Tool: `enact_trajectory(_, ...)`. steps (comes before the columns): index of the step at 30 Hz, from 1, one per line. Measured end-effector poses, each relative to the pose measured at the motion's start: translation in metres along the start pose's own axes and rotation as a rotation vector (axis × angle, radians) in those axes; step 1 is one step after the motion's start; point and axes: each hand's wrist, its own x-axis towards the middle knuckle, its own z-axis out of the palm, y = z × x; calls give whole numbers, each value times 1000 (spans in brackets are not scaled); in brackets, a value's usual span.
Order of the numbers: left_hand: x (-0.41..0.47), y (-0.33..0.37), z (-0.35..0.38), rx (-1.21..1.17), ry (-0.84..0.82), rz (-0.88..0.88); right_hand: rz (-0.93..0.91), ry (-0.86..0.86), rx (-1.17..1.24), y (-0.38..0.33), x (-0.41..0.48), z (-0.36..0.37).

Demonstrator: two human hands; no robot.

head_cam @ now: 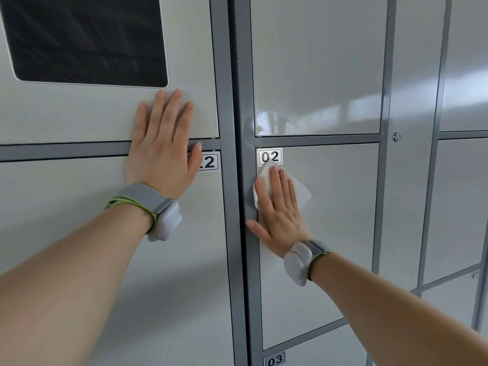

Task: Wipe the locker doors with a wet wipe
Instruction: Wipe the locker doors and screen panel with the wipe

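Head view: right hand (pixel 280 215) flat, pressing wet wipe (pixel 301 194) on door 02 (pixel 330 233); left hand (pixel 161 146) flat, covering label (pixel 208 161).

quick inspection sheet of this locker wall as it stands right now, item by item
surface: pale locker doors in a grey frame; glossy wet patch on the door above door 02
job's things: wet wipe flat on door 02, top corner at the 02 label
clutter: nothing seen
hands: right hand flat, pressing the wet wipe; left hand flat across the neighbouring frame bar, holding nothing
cables: nothing seen
surroundings: dark screen upper left; keyhole to the right; door 03 below; wrist bands on both arms
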Motion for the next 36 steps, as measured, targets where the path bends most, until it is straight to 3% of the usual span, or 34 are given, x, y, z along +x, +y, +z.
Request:
enact_trajectory(3,0,0,1,13,2,0,25,9,0,10,-10,0)
enact_trajectory(9,1,0,0,17,16,-1,267,80,82,9,31,-12)
enact_trajectory(15,1,1,-2,15,-5,-7,206,44,19,12,1,-2)
enact_trajectory(23,0,2,-2,24,-21,-7,366,85,136,13,27,-12)
enact_trajectory(30,0,3,-3,17,-27,-19,258,38,47,15,10,-7)
enact_trajectory(36,0,3,-1,26,-15,-14,331,36,92,21,-3,-8)
